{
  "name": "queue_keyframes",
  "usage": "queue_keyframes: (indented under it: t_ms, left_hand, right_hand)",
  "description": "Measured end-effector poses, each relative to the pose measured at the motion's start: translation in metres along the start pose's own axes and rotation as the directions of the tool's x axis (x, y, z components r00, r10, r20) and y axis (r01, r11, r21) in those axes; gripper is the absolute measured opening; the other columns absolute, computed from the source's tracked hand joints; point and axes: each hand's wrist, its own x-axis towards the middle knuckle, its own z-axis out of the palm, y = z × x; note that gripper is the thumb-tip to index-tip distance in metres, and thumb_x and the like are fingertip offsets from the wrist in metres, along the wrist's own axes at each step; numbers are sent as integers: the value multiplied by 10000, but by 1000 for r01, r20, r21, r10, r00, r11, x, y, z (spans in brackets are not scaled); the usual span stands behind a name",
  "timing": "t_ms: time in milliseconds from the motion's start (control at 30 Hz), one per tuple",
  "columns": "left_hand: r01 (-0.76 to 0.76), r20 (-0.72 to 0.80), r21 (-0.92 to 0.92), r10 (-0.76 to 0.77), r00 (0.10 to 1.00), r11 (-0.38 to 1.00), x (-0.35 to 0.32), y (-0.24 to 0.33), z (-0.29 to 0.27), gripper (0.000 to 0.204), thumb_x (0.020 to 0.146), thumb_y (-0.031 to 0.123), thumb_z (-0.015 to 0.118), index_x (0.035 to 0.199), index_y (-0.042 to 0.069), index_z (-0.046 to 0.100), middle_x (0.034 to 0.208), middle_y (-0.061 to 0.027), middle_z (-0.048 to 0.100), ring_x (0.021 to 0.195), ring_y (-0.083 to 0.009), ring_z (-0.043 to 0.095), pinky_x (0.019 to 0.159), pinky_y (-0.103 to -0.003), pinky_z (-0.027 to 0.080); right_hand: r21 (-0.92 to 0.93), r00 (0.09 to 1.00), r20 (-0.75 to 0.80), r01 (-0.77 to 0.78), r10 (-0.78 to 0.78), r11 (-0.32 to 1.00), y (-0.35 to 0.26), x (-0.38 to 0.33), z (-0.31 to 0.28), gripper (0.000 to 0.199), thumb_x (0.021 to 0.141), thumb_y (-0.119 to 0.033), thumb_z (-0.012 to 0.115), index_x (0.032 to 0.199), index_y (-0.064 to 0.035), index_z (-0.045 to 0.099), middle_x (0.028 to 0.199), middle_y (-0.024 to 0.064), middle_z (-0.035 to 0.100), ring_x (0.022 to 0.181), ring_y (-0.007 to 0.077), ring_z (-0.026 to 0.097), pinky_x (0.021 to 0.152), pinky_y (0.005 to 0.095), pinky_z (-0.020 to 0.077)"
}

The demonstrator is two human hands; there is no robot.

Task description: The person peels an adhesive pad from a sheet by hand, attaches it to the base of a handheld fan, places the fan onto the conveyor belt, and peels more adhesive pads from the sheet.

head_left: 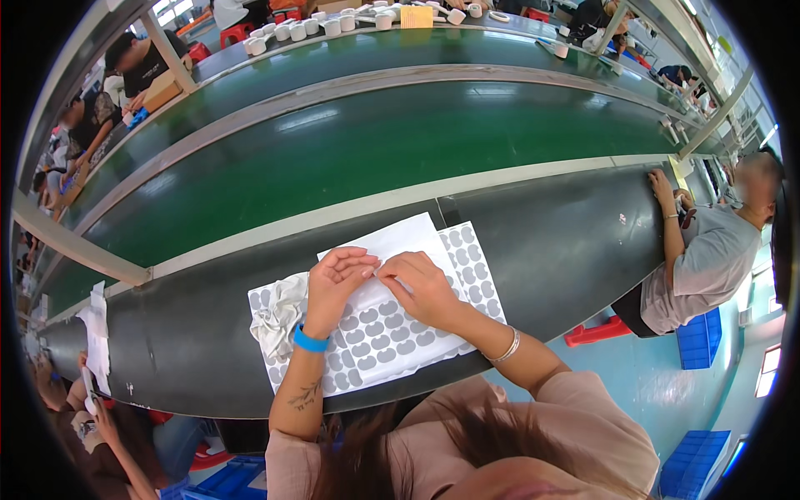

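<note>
Sheets of grey rounded, notched stickers (pixel 392 327) lie in front of me on the dark bench, overlapping one another. A blank white sheet (pixel 406 236) sticks out at their far side. Just above these sheets my left hand (pixel 340 282) and my right hand (pixel 421 287) meet at the fingertips. Both have their fingers bent into a pinch; whatever is between them is too small to make out. Beside my left wrist, a crumpled whitish cloth (pixel 282 315) rests on the left part of the sheets.
Beyond the dark bench (pixel 558 225) runs a green conveyor belt (pixel 333 150) behind a pale rail. White round parts with handles (pixel 333 27) crowd the far shelf. A person (pixel 708 242) sits at the right end; another person's arm (pixel 117 442) shows at lower left. Blue crates (pixel 693 462) stand on the floor.
</note>
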Motion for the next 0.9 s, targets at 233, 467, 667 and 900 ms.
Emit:
queue_keyframes:
  t_ms: [233, 467, 667, 900]
  left_hand:
    - [-24, 65, -43, 27, 998, 999, -2, -1, -6, 274, 830, -55, 615, 1093, -47, 538, 1047, -158, 642, 1002, -186, 624, 888, -277, 503]
    - [-45, 52, -12, 45, 998, 999, -3, 0, -3, 322, 798, -105, 600, 1107, -45, 533, 1187, -168, 558, 1105, -232, 579, 925, -321, 490]
    - [-107, 49, -62, 110, 993, 992, 0, 0, -3, 339, 797, -131, 589, 1117, -31, 540, 1238, -154, 528, 1131, -236, 565, 926, -318, 491]
    - [-100, 59, -68, 104, 993, 993, -1, 2, 0, 255, 831, -62, 597, 1080, -18, 561, 1269, -174, 520, 1158, -249, 550, 951, -321, 471]
  right_hand:
    - [269, 981, 33, -193, 191, 944, 2, -4, 3, 151, 764, 46, 671, 895, 4, 609, 889, 103, 621, 760, 186, 619, 687, 274, 511]
    - [266, 974, 17, -223, 227, 938, 3, 0, 3, 199, 726, 58, 700, 891, -12, 614, 930, 88, 591, 759, 163, 587, 676, 255, 488]
    - [211, 977, -15, -203, 211, 956, 4, 2, 1, 164, 719, 33, 716, 857, -26, 650, 914, 83, 599, 801, 175, 592, 691, 267, 488]
    - [79, 990, -40, -131, 135, 988, 2, 3, -3, 156, 717, 13, 725, 852, -45, 671, 925, 78, 600, 830, 185, 597, 707, 273, 483]
